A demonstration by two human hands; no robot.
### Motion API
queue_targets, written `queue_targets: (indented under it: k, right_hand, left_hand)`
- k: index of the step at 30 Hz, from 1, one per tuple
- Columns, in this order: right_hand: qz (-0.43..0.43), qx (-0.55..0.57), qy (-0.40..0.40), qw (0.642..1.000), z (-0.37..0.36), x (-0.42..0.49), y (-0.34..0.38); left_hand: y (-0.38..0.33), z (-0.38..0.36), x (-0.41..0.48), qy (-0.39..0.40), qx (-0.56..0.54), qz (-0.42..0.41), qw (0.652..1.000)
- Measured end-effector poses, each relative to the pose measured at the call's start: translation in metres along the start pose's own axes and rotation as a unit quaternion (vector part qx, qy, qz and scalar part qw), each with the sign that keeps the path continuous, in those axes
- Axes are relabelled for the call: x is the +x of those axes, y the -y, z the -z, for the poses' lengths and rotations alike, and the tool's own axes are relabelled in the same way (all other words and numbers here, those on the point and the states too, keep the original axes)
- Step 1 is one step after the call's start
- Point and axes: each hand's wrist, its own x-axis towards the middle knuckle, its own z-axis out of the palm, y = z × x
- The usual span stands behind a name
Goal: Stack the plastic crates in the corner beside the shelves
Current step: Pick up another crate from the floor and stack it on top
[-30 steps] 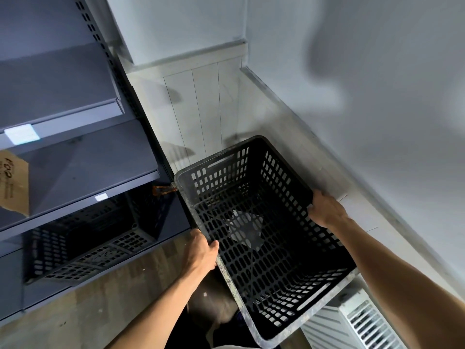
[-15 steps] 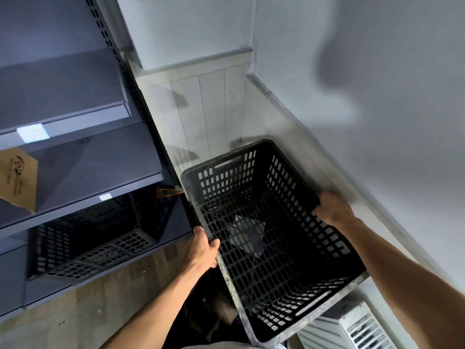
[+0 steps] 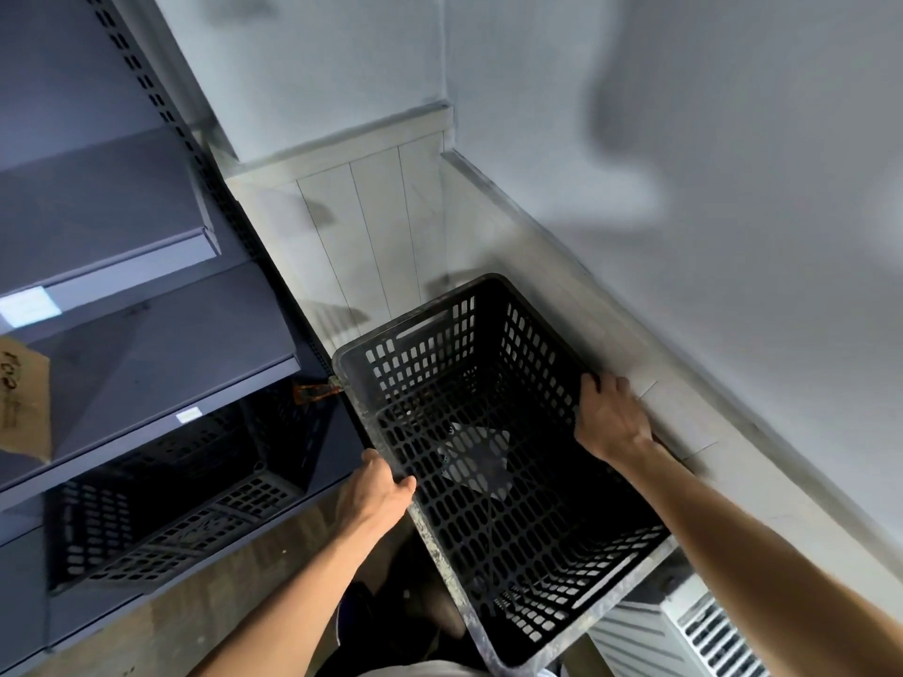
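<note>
A black perforated plastic crate (image 3: 493, 481) sits open side up in the corner between the white walls and the grey shelves (image 3: 146, 334). My left hand (image 3: 376, 491) grips its left rim. My right hand (image 3: 611, 417) grips the right rim, beside the wall. A pale patch shows through the crate's mesh floor. Whether another crate is under it I cannot tell.
A second black crate (image 3: 161, 491) lies on its side under the lowest shelf at the left. A white ribbed heater or vent (image 3: 698, 637) stands at the bottom right. A brown cardboard tag (image 3: 24, 393) hangs on a shelf. Wood-look floor (image 3: 205, 588) runs along the shelves.
The crate has shifted slightly toward the corner, both hands staying on its rims. My right hand has slid a little along the right rim. The view has tilted.
</note>
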Motion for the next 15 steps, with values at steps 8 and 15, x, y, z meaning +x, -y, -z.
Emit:
queue_targets:
  k: [8, 15]
  right_hand:
    - [-0.011, 0.083, 0.052, 0.995, -0.032, -0.034, 0.038]
    - [-0.015, 0.139, 0.173, 0.975, -0.060, -0.072, 0.101]
  left_hand:
    - [-0.001, 0.011, 0.012, -0.087, 0.216, -0.269, 0.935]
    - [0.009, 0.039, 0.050, 0.180, 0.229, -0.440, 0.850]
